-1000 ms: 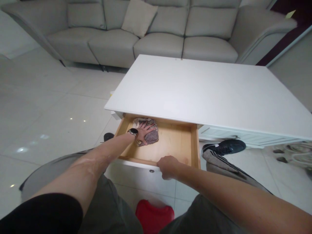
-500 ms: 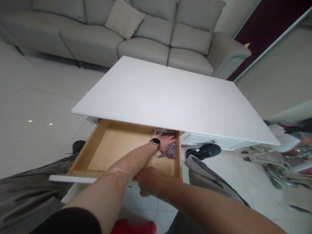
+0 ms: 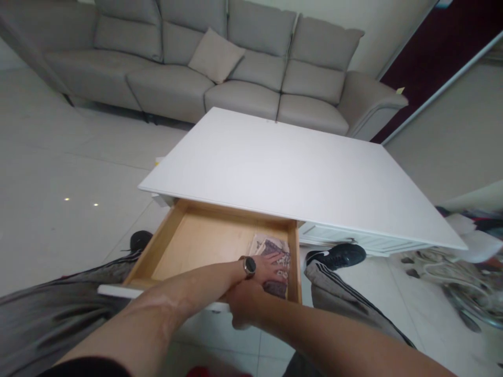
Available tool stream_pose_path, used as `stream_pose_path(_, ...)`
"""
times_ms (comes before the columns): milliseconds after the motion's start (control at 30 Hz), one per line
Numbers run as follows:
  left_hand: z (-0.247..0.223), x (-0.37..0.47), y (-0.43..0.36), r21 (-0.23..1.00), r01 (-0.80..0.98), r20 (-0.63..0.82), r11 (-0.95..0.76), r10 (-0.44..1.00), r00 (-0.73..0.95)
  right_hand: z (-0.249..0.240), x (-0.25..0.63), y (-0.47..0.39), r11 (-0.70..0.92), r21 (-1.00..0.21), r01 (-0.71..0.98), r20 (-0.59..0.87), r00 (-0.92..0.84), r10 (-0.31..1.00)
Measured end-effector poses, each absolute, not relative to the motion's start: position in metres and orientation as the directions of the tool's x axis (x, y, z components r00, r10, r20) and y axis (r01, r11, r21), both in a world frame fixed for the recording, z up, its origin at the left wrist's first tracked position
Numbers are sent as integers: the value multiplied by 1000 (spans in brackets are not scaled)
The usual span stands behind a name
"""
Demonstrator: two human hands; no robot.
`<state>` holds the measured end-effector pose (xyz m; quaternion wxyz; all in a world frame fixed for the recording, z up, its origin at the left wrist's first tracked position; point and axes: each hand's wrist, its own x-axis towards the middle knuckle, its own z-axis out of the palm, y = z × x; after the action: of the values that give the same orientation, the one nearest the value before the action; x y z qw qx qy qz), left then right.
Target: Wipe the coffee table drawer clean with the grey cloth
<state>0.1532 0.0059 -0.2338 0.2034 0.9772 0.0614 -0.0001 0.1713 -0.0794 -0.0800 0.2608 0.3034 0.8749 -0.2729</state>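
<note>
My left hand [image 3: 271, 266], a watch on its wrist, lies flat with fingers spread on a folded purple-grey and cream cloth [image 3: 279, 289]. Pale marks like lettering show on the cloth. It rests in the right end of a pulled-out wooden drawer [image 3: 204, 235]. Beneath the left wrist, my right hand [image 3: 245, 301] is closed over the drawer's front edge; its fingertips are hidden.
The drawer belongs to a white table [image 3: 298, 173]. Behind it stands a grey sofa [image 3: 243, 99] with a cushion [image 3: 216, 55]. A black shoe [image 3: 338, 256] is close to the drawer's right side. Cluttered items [image 3: 451, 277] lie on the floor at right.
The cloth, bunched before, now lies flatter under my left hand. My left fingers have spread out. The right hand stays at the drawer front, and the camera view has shifted.
</note>
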Motion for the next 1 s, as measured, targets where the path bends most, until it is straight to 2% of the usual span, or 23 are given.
stream_pose_path(100, -236, 143, -1, 431, 108, -6, -896, 117, 993, -73, 168, -80, 663, -256, 704, -701, -607, 374)
stream_pose_path(233, -233, 123, 10, 457, 105, -1, -883, 117, 993, -69, 167, -80, 692, -206, 692, -735, -576, 358)
stream_pose_path(333, -227, 94, 27, 439, 217, -62, -872, 212, 975, -74, 169, -80, 709, -196, 677, -735, -580, 351)
stream_pose_path(500, -214, 13, 60, 330, 527, -222, -783, 478, 850, -82, 171, -82, 677, -205, 707, -721, -577, 384)
stream_pose_path(733, -189, -125, 68, 118, 773, -394, -624, 685, 613, -80, 170, -82, 684, -201, 702, -718, -580, 384)
stream_pose_path(833, -183, -147, 62, 77, 812, -401, -579, 728, 557, -80, 170, -82, 685, -200, 700, -719, -580, 383)
stream_pose_path(1000, -178, -130, 56, 51, 787, -461, -615, 685, 565, -79, 170, -81, 680, -199, 705, -724, -574, 383)
